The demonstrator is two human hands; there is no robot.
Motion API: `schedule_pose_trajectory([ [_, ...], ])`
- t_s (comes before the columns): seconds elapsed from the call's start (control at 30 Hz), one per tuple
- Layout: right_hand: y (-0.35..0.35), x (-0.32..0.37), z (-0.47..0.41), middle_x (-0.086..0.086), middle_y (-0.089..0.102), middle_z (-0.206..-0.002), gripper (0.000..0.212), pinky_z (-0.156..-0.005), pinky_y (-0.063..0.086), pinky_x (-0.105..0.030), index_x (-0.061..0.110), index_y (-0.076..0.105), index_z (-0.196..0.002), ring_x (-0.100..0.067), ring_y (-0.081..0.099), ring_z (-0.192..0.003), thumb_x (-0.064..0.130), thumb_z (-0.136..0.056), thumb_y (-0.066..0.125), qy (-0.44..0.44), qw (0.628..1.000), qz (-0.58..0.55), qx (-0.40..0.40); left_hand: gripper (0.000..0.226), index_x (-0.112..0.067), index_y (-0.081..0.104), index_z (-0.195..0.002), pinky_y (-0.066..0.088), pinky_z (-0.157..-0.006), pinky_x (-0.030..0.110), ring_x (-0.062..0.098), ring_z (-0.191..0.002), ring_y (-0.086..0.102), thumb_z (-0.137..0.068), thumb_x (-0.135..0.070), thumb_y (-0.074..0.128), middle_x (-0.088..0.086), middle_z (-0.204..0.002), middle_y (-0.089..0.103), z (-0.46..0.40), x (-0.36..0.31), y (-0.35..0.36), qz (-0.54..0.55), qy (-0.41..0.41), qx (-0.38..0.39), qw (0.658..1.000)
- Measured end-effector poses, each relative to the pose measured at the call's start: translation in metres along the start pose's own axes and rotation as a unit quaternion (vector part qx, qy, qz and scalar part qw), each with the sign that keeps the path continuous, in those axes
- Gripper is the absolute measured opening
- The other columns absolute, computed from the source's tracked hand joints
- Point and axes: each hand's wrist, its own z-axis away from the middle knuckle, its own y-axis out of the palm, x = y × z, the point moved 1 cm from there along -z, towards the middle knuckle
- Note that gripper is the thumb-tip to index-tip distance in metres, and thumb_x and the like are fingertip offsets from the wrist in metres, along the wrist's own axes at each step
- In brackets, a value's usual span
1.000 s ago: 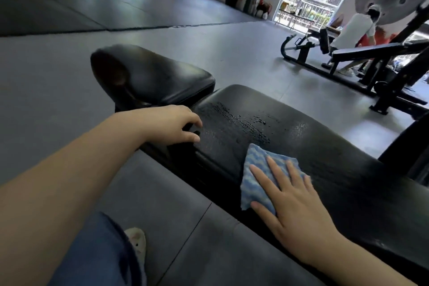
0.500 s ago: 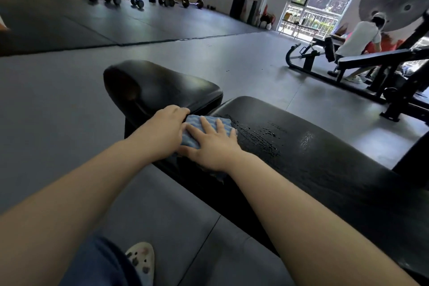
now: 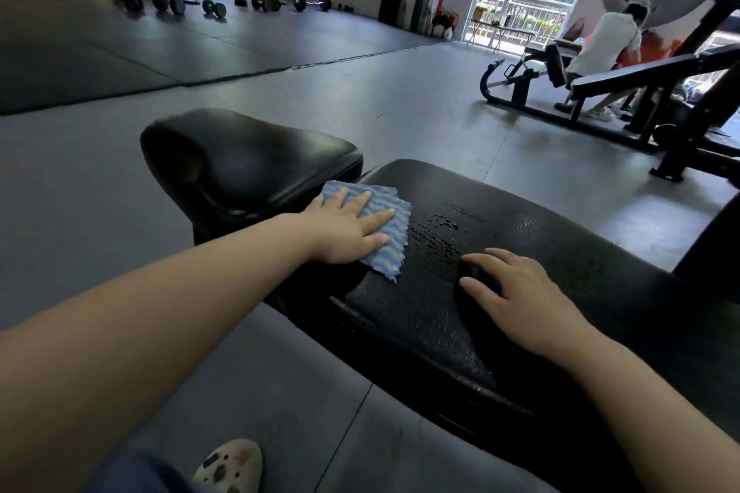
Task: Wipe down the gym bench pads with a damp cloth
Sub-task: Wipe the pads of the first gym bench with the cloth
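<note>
Two hands on the bench pad (image 3: pixel 540 252), left hand (image 3: pixel 344 228) fingers flat pressing cloth (image 3: pixel 384 228), right hand (image 3: pixel 520 292) fingers spread, empty.

My left hand (image 3: pixel 347 230) covering the near part of the cloth (image 3: pixel 380 228), my right forearm cut off at the 4 o'clock edge, long bench pad (image 3: pixel 560 292) running out at 3 o'clock, my shoe (image 3: pixel 230 466) clipped at 6 o'clock, far dumbbells (image 3: pixel 176 4) too small to read.

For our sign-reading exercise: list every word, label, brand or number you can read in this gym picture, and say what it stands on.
None can be read.
The cloth, bench pad and seat pad show no print.
The dumbbells are too small and blurred to show any markings.
</note>
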Motion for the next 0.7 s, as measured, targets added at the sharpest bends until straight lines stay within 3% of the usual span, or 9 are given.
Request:
schedule_pose_trajectory([
  [0.17,-0.002,-0.004,-0.008,0.013,0.040,-0.141,0.038,-0.101,0.035,-0.034,0.044,0.043,-0.131,-0.020,0.035,-0.128,0.051,-0.094,0.042,-0.002,0.999,0.031,-0.015,0.054,-0.044,-0.001,-0.147,-0.003,-0.115,0.052,0.032,-0.145,-0.007,-0.097,-0.056,0.015,0.002,-0.158,-0.012,-0.067,-0.014,-0.016,0.005,-0.009,-0.009,1.000],
  [0.37,-0.008,-0.011,-0.015,0.019,0.044,-0.133,0.031,-0.102,0.035,-0.034,0.050,0.051,-0.123,-0.014,0.038,-0.121,0.049,-0.093,0.044,0.007,1.000,-0.030,0.000,0.058,-0.047,0.000,-0.146,-0.003,-0.114,0.057,0.032,-0.145,-0.008,-0.092,-0.065,0.016,-0.002,-0.158,-0.012,-0.140,-0.024,-0.032,0.023,-0.008,-0.004,1.000],
  [0.53,-0.010,-0.010,-0.016,0.021,0.046,-0.130,0.028,-0.098,0.037,-0.032,0.050,0.055,-0.120,-0.012,0.038,-0.120,0.047,-0.094,0.045,0.014,0.999,-0.045,0.001,0.057,-0.047,0.000,-0.146,-0.002,-0.113,0.057,0.030,-0.145,-0.009,-0.094,-0.063,0.017,-0.002,-0.158,-0.012,-0.150,-0.021,-0.034,0.022,-0.008,-0.005,1.000],
  [0.7,-0.010,-0.008,-0.015,0.015,0.048,-0.133,0.029,-0.105,0.035,-0.036,0.044,0.058,-0.121,-0.015,0.040,-0.122,0.043,-0.093,0.049,0.024,0.997,-0.076,0.007,0.057,-0.044,-0.001,-0.147,-0.001,-0.114,0.054,0.030,-0.145,-0.010,-0.095,-0.060,0.017,-0.001,-0.158,-0.013,-0.133,-0.017,-0.028,-0.007,0.036,-0.005,0.999],
])
